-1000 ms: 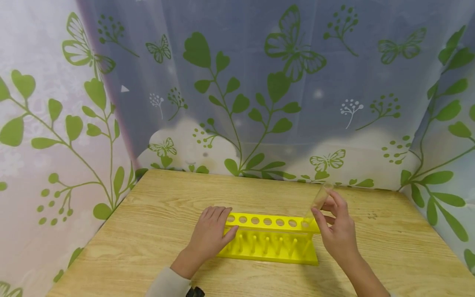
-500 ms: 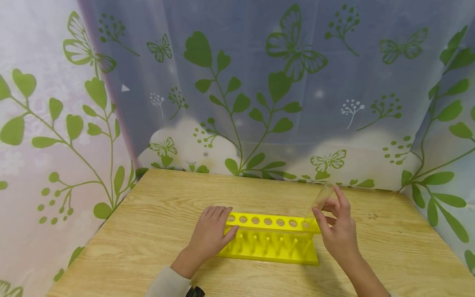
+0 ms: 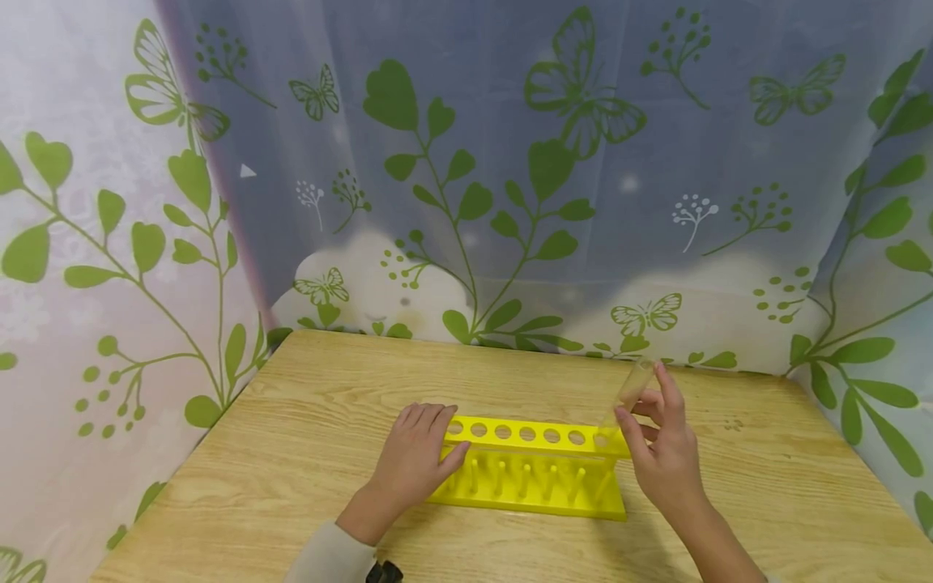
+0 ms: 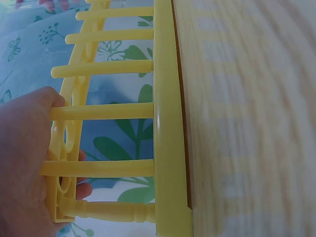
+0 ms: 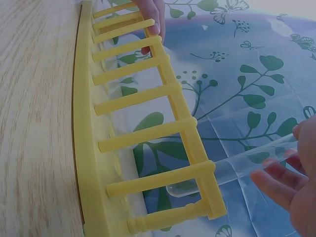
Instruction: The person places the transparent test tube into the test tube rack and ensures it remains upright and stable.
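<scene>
Yellow rack [image 3: 535, 470], clear tube [image 3: 625, 397]: no readable writing.

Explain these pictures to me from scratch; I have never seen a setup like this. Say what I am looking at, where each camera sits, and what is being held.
No machine here: a person works with two bare hands. The wide picture comes from a camera on the head; the two close ones come from cameras on each wrist. On the light wooden table stands a bright yellow plastic test-tube rack with a row of round holes. The left hand rests on the rack's left end. The right hand pinches a clear test tube, tilted, its rounded bottom already through the rightmost hole, as the right wrist view shows. A leaf-and-butterfly printed curtain hangs behind.
</scene>
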Tool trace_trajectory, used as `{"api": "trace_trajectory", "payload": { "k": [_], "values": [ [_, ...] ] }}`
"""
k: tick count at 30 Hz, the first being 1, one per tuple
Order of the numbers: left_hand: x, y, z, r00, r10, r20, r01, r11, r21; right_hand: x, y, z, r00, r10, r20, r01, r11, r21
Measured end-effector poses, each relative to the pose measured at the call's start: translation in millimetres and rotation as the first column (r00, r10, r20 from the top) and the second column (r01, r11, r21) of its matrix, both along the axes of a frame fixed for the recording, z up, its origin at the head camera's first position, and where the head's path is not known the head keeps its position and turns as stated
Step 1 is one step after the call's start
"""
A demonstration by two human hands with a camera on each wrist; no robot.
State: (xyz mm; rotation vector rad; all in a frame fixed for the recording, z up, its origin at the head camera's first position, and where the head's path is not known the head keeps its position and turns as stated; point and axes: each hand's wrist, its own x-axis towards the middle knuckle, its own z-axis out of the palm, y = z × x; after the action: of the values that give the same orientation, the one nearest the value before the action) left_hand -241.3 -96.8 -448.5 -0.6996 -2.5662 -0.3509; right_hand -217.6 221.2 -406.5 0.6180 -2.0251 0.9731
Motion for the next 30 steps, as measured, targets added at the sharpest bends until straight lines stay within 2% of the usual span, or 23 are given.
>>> {"api": "trace_trajectory", "payload": {
  "k": [13, 30],
  "values": [
    [-1.0, -0.2, -0.7, 1.0, 0.0, -0.014, 0.0, 1.0, -0.005, -3.3, 1.7, -2.2, 1.0, 0.005, -0.018, -0.004, 1.0, 0.008],
    [-1.2, 0.1, -1.3, 1.0, -0.003, -0.022, 0.003, 1.0, -0.005, -1.1, 1.0, 0.6, 1.0, -0.025, 0.009, 0.025, 1.0, -0.006]
  ]
}}
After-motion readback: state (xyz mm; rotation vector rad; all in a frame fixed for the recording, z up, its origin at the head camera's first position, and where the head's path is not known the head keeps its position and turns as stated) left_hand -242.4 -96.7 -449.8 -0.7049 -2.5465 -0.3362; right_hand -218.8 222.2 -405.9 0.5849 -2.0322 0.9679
